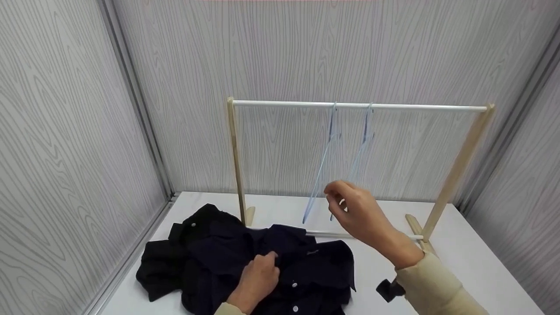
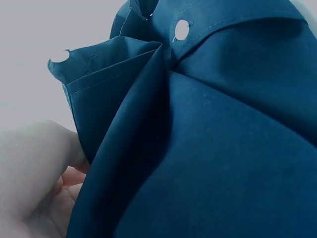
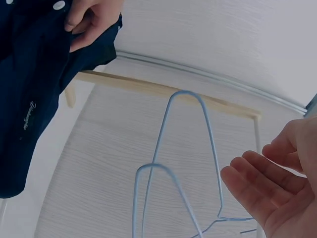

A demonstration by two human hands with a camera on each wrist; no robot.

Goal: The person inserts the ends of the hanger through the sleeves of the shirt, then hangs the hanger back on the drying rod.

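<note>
Fingers [image 1: 272,260] of my left hand [image 1: 258,278] are bent and pinching a bunched fold of a navy shirt [image 1: 315,262], the hand low near the front, knuckles up, the forearm rising from the bottom edge of the head view. In the left wrist view, I see cloth folded beside the thumb, with the fingertips hidden behind the fabric. The shirt lies crumpled on the white worktop [image 1: 372,258], left of centre, partly over a black garment [image 1: 159,262] to its left. White buttons [image 1: 294,285] run down its front, and the right wrist view shows small pale lettering.

My right hand [image 1: 358,214] is raised well above the worktop, the forearm slanting up and leftward from the lower right, the wrist bent and the hand pointing left. Its fingers [image 3: 252,173] are relaxed and gently bent, lying side by side, with the thumb standing apart from their tips and the palm bare. It is near two light blue hangers [image 3: 185,92], which hang from the white rail [image 1: 280,103] of a rack with pale wooden posts [image 1: 463,166]. Cream sleeves [image 1: 437,284] cover both forearms.
</note>
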